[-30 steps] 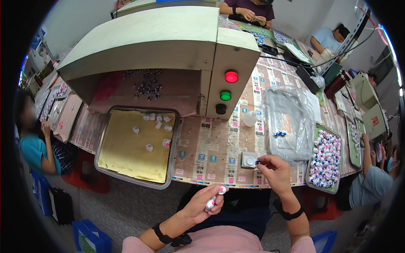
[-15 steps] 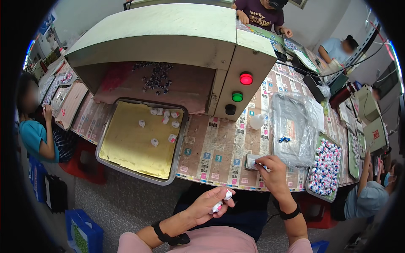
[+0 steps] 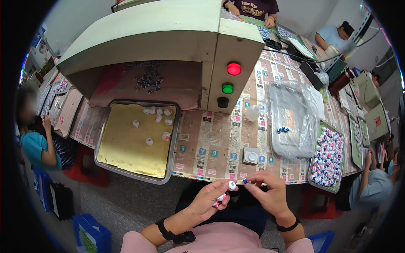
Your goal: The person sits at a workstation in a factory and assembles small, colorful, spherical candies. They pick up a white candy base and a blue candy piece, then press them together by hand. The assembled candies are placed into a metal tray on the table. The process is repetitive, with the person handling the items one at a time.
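My left hand [image 3: 206, 200], held before the table edge, is closed around several small rounded white pieces with pink marks. One white piece [image 3: 232, 185] sits between its thumb and forefinger, a dark spot facing out. Close beside it, my right hand [image 3: 270, 192] pinches a small blue piece [image 3: 245, 181] by the fingertips. Both hands are a short gap apart. Behind them on the table stands a small metal block [image 3: 251, 156] with a round pale top. A plastic-covered tray [image 3: 272, 114] beyond it holds a few blue pieces [image 3: 283, 130].
A yellow-lined tray [image 3: 134, 154] with several white pieces stands at left, before a large cream machine [image 3: 143, 46] with dark blue pieces inside. At right is a tray heaped with white-and-blue pieces [image 3: 328, 158]. A small white bottle [image 3: 253, 113] stands mid-table. Co-workers sit around.
My right hand has left the metal block and come toward my left hand, now with a blue piece in its fingertips. My left hand has turned a white piece up. The view has shifted slightly.
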Demonstrator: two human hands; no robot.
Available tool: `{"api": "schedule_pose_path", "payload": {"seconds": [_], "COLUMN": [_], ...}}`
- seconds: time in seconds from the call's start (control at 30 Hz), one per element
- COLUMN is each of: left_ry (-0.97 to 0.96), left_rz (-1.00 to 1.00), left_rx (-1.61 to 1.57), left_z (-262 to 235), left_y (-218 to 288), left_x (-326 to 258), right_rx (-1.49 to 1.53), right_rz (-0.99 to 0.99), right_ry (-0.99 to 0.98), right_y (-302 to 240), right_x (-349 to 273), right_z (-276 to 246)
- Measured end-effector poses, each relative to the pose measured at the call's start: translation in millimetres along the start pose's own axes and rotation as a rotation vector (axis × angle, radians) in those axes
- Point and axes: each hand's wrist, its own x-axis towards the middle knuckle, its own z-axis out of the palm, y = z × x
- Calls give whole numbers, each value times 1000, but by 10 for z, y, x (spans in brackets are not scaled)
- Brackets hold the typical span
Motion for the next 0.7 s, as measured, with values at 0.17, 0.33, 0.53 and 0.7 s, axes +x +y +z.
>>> {"api": "schedule_pose_path", "payload": {"seconds": [0.17,0.33,0.53,0.7], "left_ry": [26,81,156,170], "left_rz": [7,6,41,40], "left_rx": [96,205,355,407], "left_z": [51,101,167,201], "left_y": [-31,-54,-37,-30], "left_x": [29,28,-13,-9], "right_rx": [88,124,99,126], "right_rz": [39,75,2,-30], "right_ry": [-23,-64,-87,-88], "right_y": [53,62,126,141], "right_x": [-126,-126,-164,-174], "right_z": [15,-8,-9,-40]}}
